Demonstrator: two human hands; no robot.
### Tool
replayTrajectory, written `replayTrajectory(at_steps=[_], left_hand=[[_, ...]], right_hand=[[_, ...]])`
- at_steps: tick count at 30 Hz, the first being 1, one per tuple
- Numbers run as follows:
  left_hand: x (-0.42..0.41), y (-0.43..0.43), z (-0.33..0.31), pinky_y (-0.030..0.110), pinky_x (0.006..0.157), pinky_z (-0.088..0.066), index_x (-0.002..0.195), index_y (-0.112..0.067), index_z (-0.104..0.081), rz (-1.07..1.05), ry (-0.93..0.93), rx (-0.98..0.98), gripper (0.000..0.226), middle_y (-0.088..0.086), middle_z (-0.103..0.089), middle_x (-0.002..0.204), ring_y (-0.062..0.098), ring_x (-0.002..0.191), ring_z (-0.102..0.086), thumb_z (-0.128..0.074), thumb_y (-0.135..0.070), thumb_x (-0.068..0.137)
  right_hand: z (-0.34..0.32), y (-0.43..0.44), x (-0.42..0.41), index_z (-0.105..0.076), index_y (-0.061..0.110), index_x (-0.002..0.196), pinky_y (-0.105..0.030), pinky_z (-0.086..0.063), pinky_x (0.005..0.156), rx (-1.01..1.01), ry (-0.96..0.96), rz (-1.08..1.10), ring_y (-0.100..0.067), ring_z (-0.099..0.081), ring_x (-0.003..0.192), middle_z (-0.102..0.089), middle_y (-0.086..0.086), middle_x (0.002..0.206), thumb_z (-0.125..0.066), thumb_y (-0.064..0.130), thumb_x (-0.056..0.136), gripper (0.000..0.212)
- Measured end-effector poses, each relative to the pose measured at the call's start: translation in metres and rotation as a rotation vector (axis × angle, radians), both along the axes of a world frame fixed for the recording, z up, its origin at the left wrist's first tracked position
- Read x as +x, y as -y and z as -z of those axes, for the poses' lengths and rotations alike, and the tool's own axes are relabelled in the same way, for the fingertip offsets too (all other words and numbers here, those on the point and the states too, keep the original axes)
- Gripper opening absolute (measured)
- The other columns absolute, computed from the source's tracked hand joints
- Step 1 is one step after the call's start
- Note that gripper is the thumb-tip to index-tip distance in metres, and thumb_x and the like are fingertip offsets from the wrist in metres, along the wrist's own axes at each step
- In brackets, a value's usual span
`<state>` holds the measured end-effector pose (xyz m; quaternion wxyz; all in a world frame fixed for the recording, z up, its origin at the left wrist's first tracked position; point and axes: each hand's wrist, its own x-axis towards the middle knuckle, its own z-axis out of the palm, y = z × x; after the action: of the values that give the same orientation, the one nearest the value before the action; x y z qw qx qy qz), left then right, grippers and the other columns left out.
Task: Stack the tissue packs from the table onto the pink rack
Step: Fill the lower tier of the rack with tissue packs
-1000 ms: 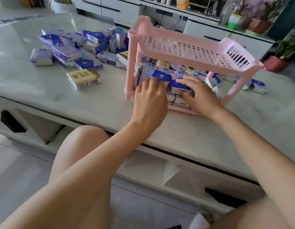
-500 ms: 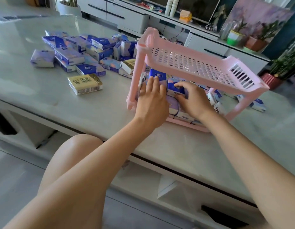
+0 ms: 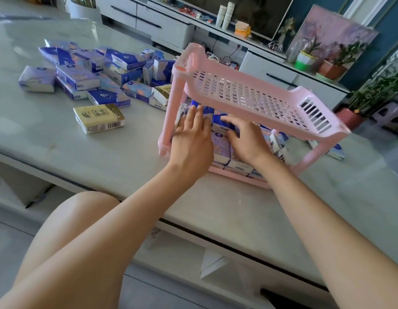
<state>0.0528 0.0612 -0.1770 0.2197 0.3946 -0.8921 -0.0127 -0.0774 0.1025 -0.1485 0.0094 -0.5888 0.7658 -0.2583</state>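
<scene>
A pink two-tier rack stands on the pale table. Its lower tier holds several blue and purple tissue packs, stacked. Both my hands reach under the bare top tier. My left hand lies with straight fingers on the packs at the left end. My right hand rests on a blue pack in the middle, its fingers bent over the pack's edge. A heap of blue tissue packs lies on the table to the left. A yellow pack lies apart from it.
A few packs lie behind the rack's right leg. Behind the table runs a white cabinet with cups, potted plants and a picture. My knee is below the table's front edge.
The view has tilted and moved closer. Both hands have pushed a little deeper under the top tier, still on the packs.
</scene>
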Motion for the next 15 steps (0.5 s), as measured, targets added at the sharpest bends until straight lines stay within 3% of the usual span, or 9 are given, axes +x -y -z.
replayTrajectory(at_steps=[6, 15], left_hand=[[-0.001, -0.0014, -0.0005, 0.039, 0.115, -0.01, 0.146, 0.001, -0.003, -0.046, 0.081, 0.012, 0.058, 0.02, -0.002, 0.154, 0.03, 0.143, 0.002, -0.028, -0.02, 0.098], [-0.0014, -0.0021, 0.0012, 0.039, 0.116, -0.011, 0.145, 0.005, -0.002, -0.03, -0.006, 0.028, 0.061, 0.023, 0.001, 0.153, 0.034, 0.143, 0.002, -0.03, -0.019, 0.097]], right_hand=[[-0.0007, 0.0056, 0.0, -0.051, 0.01, 0.131, -0.019, -0.027, 0.103, 0.01, 0.018, -0.01, -0.019, -0.043, 0.129, -0.051, -0.006, 0.137, -0.045, 0.0, 0.093, 0.04], [0.0027, 0.0074, 0.0005, -0.049, 0.008, 0.133, -0.021, -0.028, 0.104, -0.002, 0.025, -0.05, -0.02, -0.042, 0.129, -0.049, -0.009, 0.137, -0.047, 0.001, 0.092, 0.041]])
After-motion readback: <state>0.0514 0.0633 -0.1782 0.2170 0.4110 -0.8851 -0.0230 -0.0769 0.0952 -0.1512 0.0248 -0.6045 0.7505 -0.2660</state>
